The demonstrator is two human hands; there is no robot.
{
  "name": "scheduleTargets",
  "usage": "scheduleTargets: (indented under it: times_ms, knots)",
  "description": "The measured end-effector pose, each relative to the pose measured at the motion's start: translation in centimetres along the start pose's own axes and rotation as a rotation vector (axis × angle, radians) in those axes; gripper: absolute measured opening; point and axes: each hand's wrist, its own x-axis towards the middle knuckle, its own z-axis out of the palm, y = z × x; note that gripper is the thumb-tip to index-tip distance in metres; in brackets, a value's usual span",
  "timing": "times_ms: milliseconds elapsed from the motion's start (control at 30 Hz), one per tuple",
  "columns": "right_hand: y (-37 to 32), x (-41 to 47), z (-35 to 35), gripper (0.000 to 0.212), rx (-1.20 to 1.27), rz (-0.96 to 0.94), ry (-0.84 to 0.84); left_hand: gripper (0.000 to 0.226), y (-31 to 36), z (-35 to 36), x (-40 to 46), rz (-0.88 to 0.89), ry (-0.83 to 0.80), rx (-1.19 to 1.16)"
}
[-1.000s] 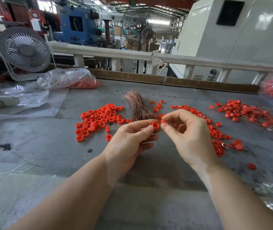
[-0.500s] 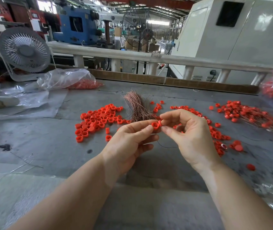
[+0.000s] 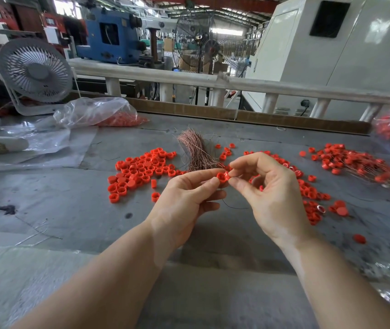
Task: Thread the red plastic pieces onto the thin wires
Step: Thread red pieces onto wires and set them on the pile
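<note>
Head view, both hands' fingers pinch one red piece point(image 3: 222, 178), its open end facing the camera, over bundled wires point(image 3: 195, 150).

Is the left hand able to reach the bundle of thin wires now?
Probably yes: the bundle of thin wires lies uncovered just beyond the left hand, but that hand pinches a red piece.

Your right hand point(image 3: 270, 195) has closed in on the red piece point(image 3: 222, 178) pinched by your left hand point(image 3: 189, 200); its fingertips now touch it.
</note>
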Motion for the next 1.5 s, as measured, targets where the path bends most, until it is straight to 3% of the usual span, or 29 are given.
scheduleTargets:
  times_ms: [367,900,1067,1500]
  knots:
    - [-0.06,-0.07,-0.05,0.027,-0.004,0.005,-0.019,0.024,0.03,0.09,-0.10,0.037,0.002,0.041]
    - [0.02,0.03,0.11,0.023,-0.036,-0.052,0.081,0.016,0.17,0.22,-0.13,0.092,0.018,0.020]
    - [0.11,-0.11,0.09,0.013,-0.057,-0.084,0.094,0.020,0.14,0.15,-0.17,0.143,0.042,0.076]
    - [0.26,-0.09,-0.04,0.014,-0.099,-0.158,0.067,0.015,0.35,0.23,-0.37,0.223,0.050,0.197]
